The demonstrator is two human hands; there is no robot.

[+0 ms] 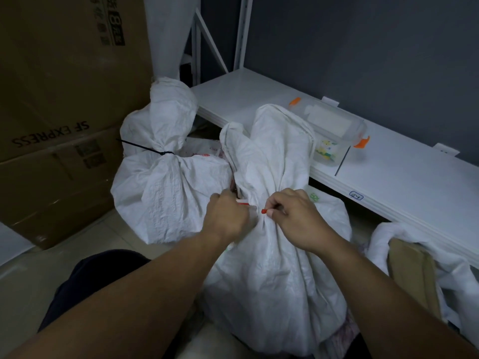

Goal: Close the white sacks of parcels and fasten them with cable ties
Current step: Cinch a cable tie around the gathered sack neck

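Note:
A white sack (272,268) stands in front of me, its neck bunched between my hands. My left hand (226,216) grips the gathered neck from the left, with a pale strip of the tie showing at its fingers. My right hand (293,218) pinches the red end of a cable tie (263,211) against the neck. Behind and to the left stands a second white sack (166,187), its neck bound by a black cable tie (155,151) with a long free tail.
Big brown cardboard boxes (57,120) rise at the left. A white shelf (388,172) runs along the right, holding a clear plastic box with orange clips (334,125). Another open white sack with a cardboard parcel (420,265) lies under the shelf at the right.

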